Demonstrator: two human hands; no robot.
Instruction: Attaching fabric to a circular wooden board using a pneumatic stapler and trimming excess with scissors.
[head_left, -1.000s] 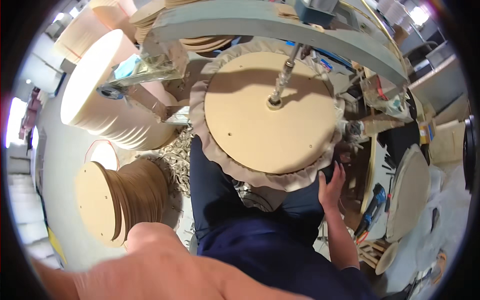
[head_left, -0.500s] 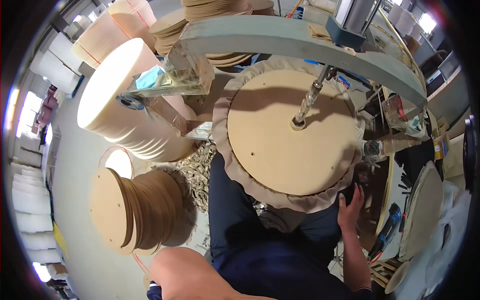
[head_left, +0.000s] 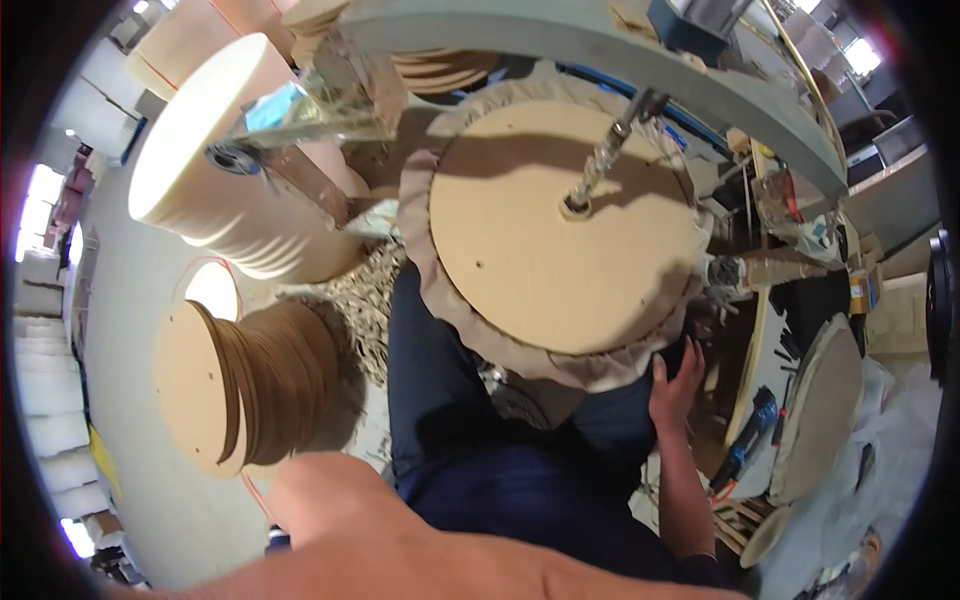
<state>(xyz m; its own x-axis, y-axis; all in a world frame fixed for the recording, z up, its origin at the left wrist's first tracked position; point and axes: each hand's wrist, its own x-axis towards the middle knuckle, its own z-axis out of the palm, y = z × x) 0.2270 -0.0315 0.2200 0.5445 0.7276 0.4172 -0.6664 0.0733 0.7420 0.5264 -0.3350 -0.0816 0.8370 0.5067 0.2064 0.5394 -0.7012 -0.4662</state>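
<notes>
Near right of the gathered fabric (head_left: 568, 369), the right hand (head_left: 678, 390), thumb and fingers apart, might snag if the round board (head_left: 560, 280) turned. The left hand's fingers are out of view.

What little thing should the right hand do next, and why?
Perhaps the right hand should gently tug the wrinkled cloth edge: the hand is close by, the cloth sticks out beyond the round board, and a rod meets the board's middle.
</notes>
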